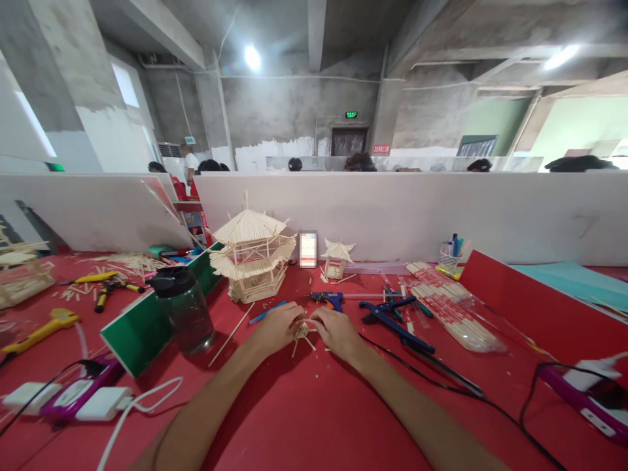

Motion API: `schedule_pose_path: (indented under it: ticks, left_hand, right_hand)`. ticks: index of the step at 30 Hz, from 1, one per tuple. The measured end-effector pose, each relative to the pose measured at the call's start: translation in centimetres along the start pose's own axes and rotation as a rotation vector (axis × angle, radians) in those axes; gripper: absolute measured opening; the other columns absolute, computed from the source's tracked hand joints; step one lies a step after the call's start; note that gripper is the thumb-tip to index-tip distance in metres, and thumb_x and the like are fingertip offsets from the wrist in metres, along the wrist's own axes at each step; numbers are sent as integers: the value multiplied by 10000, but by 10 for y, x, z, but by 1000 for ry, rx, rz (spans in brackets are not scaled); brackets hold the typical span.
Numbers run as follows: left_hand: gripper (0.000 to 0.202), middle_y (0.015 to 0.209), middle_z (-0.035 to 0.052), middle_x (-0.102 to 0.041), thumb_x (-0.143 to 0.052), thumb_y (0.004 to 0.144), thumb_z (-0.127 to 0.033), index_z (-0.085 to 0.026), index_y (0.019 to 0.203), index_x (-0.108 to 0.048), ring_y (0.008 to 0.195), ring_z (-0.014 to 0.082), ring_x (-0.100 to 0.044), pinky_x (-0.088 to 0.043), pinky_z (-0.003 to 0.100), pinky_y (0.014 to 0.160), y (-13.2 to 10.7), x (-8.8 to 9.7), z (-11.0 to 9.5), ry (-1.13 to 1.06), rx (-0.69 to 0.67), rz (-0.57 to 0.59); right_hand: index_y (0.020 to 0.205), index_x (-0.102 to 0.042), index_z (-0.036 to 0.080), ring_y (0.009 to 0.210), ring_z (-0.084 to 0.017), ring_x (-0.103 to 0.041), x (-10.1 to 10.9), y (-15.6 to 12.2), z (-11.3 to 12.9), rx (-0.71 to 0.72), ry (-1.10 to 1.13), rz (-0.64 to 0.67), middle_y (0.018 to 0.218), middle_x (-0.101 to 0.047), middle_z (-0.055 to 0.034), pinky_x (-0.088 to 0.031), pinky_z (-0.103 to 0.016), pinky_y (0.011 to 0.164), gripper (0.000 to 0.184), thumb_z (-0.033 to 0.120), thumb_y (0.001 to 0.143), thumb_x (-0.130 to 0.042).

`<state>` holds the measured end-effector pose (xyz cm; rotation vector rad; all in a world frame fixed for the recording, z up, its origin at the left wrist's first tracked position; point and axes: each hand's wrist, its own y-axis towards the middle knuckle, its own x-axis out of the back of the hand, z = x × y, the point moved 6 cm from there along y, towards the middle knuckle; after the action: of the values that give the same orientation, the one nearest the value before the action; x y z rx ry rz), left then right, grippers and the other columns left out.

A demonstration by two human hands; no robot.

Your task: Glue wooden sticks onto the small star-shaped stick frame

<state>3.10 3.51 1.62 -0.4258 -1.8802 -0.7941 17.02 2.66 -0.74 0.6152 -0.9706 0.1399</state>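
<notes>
Both hands meet over a small wooden-stick frame (301,332) with thin legs splayed out, low over the red table. My left hand (280,325) is closed, its bent fingers pinching the frame's upper left side. On the other side my right hand (337,329) is closed too, thumb and fingertips together at the frame's upper right. The fingers partly hide the frame's top. Just beyond my hands lies a blue glue gun (328,299). A blue pen-like stick (267,313) lies beside my left hand. Behind stand a large stick pavilion (252,258) and a small one (336,258).
Left are a dark water bottle (184,314), a green board (140,333) and a purple power strip (81,392). To the right lie a blue cutter (397,320), bagged sticks (451,311) and a black cable (441,383). A white partition (392,216) runs behind.
</notes>
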Motion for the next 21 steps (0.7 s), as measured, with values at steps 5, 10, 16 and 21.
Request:
schedule_pose_path:
  ticks: [5, 10, 16, 21]
  left_hand:
    - [313, 825, 26, -605, -401, 999, -388, -188, 861, -598, 755, 168, -570, -382, 258, 676, 0, 2, -2, -17, -3, -1]
    - [224, 856, 25, -629, -464, 976, -327, -191, 871, -608, 803, 175, -593, -379, 260, 689, 0, 5, -3, 8, 52, 23]
    - [225, 856, 22, -642, -468, 969, -342, -196, 858, -598, 810, 184, -604, -367, 268, 676, 1, 7, -3, 39, 83, 25]
    - [171, 865, 15, -652, -481, 949, -297, -206, 863, -598, 820, 182, -611, -362, 270, 669, 1, 7, 0, 48, 97, 9]
  right_hand:
    - [961, -645, 202, 877, -173, -641, 2, 1, -1, 11, 25, -5, 949, -700, -48, -430, -252, 761, 139, 194, 961, -506]
    - [947, -641, 194, 875, -166, -635, 4, 1, -4, -4, 32, -17, 948, -693, -46, -427, -246, 757, 117, 186, 949, -524]
    - [930, -642, 205, 859, -159, -635, 1, 2, -8, -26, 24, -75, 933, -698, -29, -417, -246, 728, 107, 228, 952, -540]
    - [849, -637, 202, 779, -150, -623, 2, 3, -10, -55, 16, -108, 852, -694, -14, -393, -245, 679, 141, 279, 943, -565]
